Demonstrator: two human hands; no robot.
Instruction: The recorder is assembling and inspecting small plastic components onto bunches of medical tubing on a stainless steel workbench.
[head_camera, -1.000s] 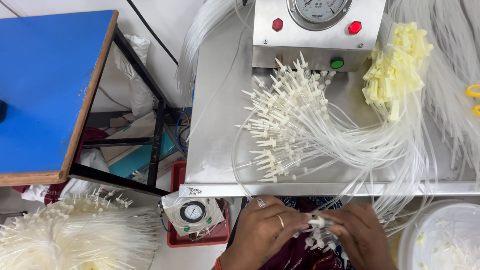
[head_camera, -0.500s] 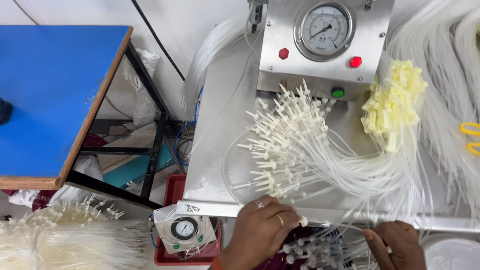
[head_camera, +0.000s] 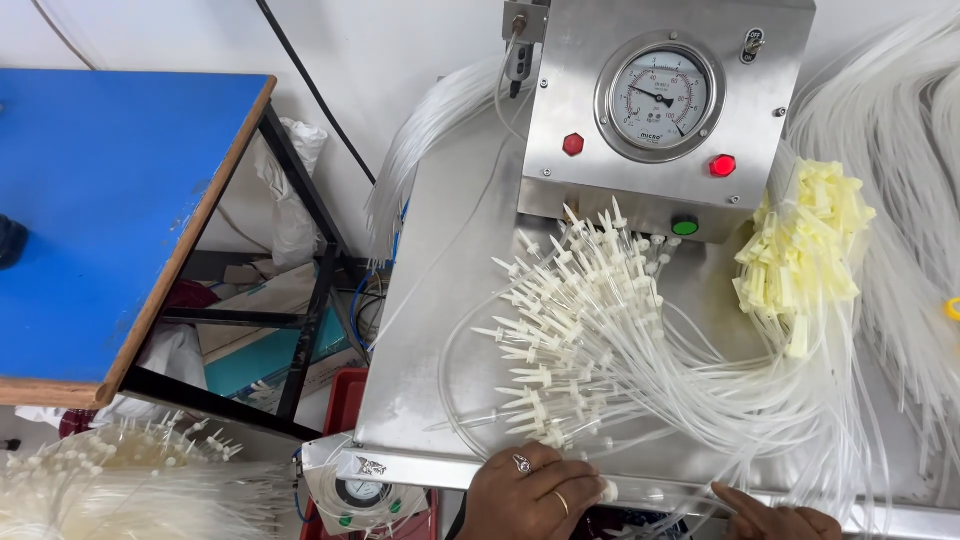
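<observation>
My left hand (head_camera: 535, 495), with two rings, rests on the front edge of the steel bench (head_camera: 430, 400), its fingers curled over the ends of clear tubes with white connectors (head_camera: 565, 330). At the bottom edge my right hand (head_camera: 770, 518) shows only partly, its fingers stretched toward the tube bundle (head_camera: 740, 400). What either hand grips is hidden. The white connectors fan out across the steel top. A cluster of pale yellow clamps (head_camera: 800, 250) lies on the tubes to the right.
A steel box with a round pressure gauge (head_camera: 662, 95), two red buttons and a green one stands at the back. A blue table (head_camera: 110, 200) is on the left. More tubing lies at lower left (head_camera: 120, 480) and far right. A small gauge (head_camera: 362, 492) hangs below the bench.
The view has tilted upward, so both hands sit lower in the picture. My left hand has moved up onto the bench edge; the right hand has drawn apart to the right.
</observation>
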